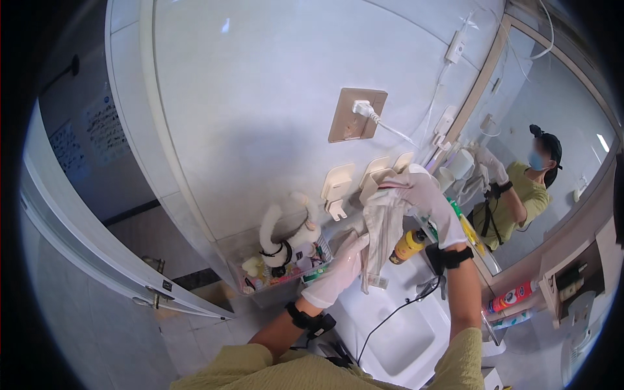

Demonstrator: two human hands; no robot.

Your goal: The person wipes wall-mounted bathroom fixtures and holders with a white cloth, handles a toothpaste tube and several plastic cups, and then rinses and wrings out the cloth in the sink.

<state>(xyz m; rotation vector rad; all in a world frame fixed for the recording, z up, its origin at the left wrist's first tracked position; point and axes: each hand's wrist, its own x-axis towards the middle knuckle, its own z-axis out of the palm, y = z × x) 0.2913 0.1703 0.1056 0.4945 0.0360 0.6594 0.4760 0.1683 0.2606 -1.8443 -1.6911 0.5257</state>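
Note:
Both my hands wear thin white gloves. My right hand (pixel 416 185) is up at the beige wall holders, with its fingers closed on a greyish-white cloth (pixel 382 234). The cloth hangs down from it over the basin's back edge. Lower and to the left, my left hand (pixel 353 252) is closed at the cloth's left edge; its fingertips are partly hidden. A beige holder (pixel 375 179) on the wall is partly covered by the cloth and my right hand. Left of it, another beige holder (pixel 338 183) with a white hook shows fully.
A white sink (pixel 400 338) lies below my hands, with a yellow bottle (pixel 407 247) behind it. A crowded basket (pixel 286 273) stands left, holding a fluffy white headband (pixel 270 227). A plug sits in the wall socket (pixel 357 116). The mirror (pixel 520 97) is at right; a door (pixel 97 240) stands left.

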